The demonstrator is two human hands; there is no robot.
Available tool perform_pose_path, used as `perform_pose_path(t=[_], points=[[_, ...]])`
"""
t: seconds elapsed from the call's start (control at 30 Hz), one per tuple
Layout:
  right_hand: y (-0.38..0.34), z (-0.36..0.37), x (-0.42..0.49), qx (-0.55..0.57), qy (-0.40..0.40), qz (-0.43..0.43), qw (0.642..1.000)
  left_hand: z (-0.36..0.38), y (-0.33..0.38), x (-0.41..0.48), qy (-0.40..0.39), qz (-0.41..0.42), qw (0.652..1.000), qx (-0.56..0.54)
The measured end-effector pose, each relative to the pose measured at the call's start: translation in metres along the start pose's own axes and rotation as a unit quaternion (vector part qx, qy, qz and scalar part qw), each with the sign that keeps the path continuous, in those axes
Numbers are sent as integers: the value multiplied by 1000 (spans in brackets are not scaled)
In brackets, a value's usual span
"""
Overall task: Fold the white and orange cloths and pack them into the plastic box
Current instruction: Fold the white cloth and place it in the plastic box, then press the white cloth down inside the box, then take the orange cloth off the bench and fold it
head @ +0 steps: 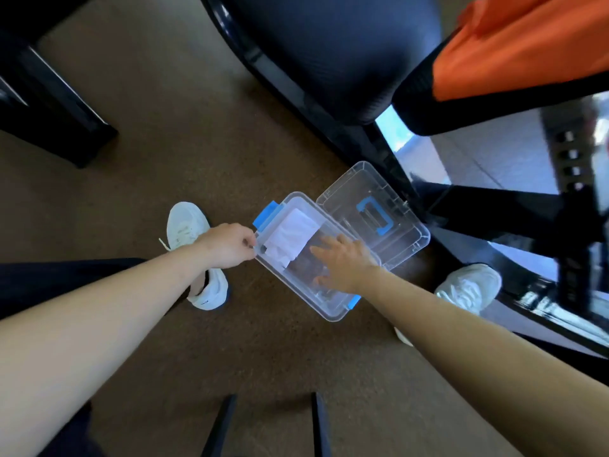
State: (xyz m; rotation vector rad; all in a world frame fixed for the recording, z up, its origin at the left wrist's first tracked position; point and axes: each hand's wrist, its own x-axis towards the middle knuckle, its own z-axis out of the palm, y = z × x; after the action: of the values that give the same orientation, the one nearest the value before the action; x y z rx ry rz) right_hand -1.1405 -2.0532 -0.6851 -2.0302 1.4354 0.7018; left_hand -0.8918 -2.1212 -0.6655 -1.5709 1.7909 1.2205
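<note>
A clear plastic box (pixel 333 312) with blue latches stands open on the brown floor between my feet. Its lid (pixel 375 206), with a blue handle, lies flipped back to the far right. A folded white cloth (pixel 291 237) lies in the box's far-left end. My left hand (pixel 229 245) pinches the box's left rim by the blue latch. My right hand (pixel 346 263) reaches into the box, fingers spread, holding nothing. The orange cloth (pixel 524 44) lies on a black surface at the top right.
A black chair seat (pixel 329 51) stands just beyond the box. A glossy black table edge (pixel 527 258) runs along the right. My white shoes (pixel 188 232) (pixel 468 286) flank the box. Dark furniture legs (pixel 49 103) stand at the upper left.
</note>
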Motion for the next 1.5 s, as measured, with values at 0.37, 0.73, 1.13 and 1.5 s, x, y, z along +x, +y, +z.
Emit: perform_pose_path(t=[0.37, 0.73, 1.13, 1.5], points=[[19, -149, -198, 302, 496, 84, 810, -69, 138, -113, 211, 202, 948, -128], [99, -167, -240, 483, 660, 231, 527, -78, 259, -94, 272, 310, 843, -345], [154, -172, -220, 710, 501, 149, 472, -94, 274, -76, 260, 302, 796, -455], [114, -148, -265, 770, 530, 108, 338, -111, 221, -125, 119, 296, 690, -650]])
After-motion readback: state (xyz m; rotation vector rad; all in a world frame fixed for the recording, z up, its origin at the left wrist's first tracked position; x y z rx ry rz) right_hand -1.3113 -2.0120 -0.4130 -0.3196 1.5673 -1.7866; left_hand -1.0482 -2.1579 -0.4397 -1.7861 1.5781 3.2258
